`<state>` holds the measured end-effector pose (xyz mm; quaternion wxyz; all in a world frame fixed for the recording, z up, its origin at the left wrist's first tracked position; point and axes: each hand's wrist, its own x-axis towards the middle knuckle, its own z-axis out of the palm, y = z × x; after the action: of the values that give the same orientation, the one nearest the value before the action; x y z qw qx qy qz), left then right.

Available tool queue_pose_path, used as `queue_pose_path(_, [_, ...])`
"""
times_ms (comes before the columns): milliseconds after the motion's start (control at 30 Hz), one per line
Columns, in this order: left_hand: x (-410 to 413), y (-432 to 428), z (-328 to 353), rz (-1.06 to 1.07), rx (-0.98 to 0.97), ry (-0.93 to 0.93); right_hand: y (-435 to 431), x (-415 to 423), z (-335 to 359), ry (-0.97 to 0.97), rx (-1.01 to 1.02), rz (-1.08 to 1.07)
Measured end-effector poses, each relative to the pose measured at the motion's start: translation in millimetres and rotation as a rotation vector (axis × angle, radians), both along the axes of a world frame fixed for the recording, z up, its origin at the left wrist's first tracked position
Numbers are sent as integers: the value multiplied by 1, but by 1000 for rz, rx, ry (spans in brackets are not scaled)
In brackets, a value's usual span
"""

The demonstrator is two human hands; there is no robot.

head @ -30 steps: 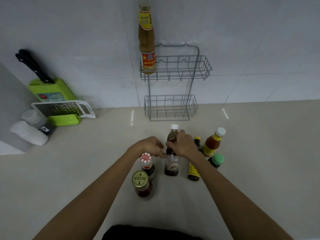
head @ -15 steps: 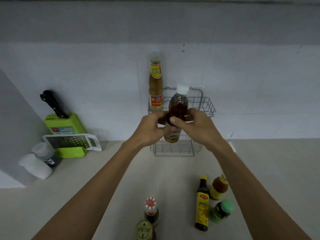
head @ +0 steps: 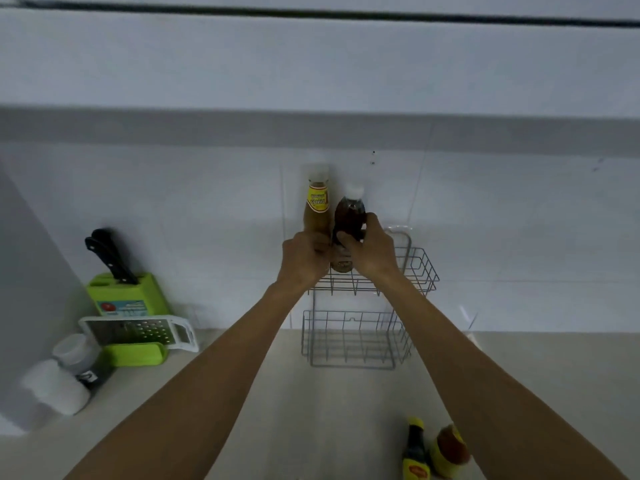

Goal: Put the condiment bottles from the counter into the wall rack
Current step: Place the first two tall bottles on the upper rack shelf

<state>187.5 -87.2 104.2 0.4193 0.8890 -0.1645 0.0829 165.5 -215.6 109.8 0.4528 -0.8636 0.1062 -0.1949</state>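
A grey two-tier wire rack [head: 420, 271] hangs on the white tiled wall. A tall mustard-coloured sauce bottle [head: 317, 207] with a yellow label stands at the left of its upper basket. Right beside it is a dark brown bottle [head: 349, 223] with a white cap, upright, its base at the basket's rim. My right hand [head: 372, 252] grips its middle. My left hand [head: 304, 259] is closed at its lower left, against both bottles. On the counter at the bottom right stand a dark yellow-capped bottle [head: 414, 452] and a red sauce bottle [head: 450, 448].
The rack's lower basket [head: 349, 341] holds nothing and sits just above the beige counter [head: 329, 410]. At left stand a green knife block [head: 126, 296], a white grater [head: 138, 332] on a green base, and two white-capped shakers [head: 65, 372]. A cabinet underside runs overhead.
Both hands lifted the dark brown bottle from the counter up to the rack's upper basket, beside the mustard-coloured bottle. The view tilted upward, and the front bottles left the frame.
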Motion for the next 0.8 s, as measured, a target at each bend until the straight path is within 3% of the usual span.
queue_pose_path(433, [-4,-13,-35,-3,-20,-7,-16,7,-17,157,-15,23])
queue_pose_path(567, [-28,-10,-34,-1,-140,-3,-25,-31,-7,71,89,-60])
queue_pose_path(700, [-68,-8,-50,-171,-196,220,-33,-89,-19,54,122,-176])
queue_pose_path(800, [-91,-9,-79,-341,36,420,-37,-136,-59,206,85,-159])
